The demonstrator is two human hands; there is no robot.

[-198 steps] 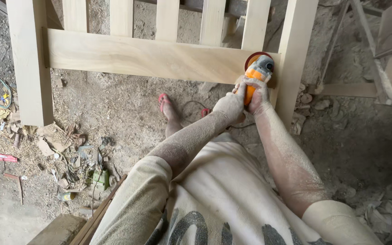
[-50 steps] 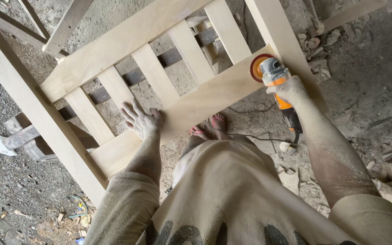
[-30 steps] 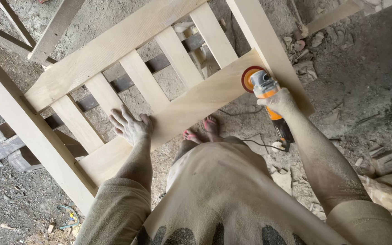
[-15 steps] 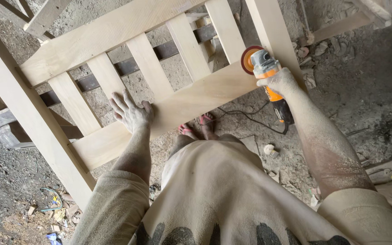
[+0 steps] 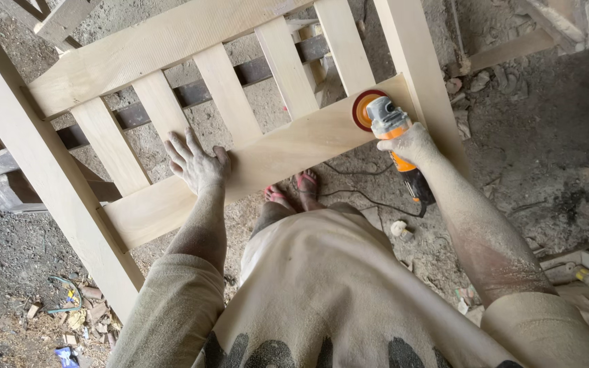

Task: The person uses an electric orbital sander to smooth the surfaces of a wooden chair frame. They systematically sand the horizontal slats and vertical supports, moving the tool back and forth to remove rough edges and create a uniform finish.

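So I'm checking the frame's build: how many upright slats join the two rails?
4 visible: far-left slat, second slat, third slat, and right slat. A fifth stands beside the post; more may lie out of view.

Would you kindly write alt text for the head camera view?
A right hand holds an orange angle grinder against a pale wooden slatted frame, while the left hand lies flat on its rail, above a dusty floor.

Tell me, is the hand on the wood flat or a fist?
Flat: the left hand lies fingers spread on the frame's lower rail.
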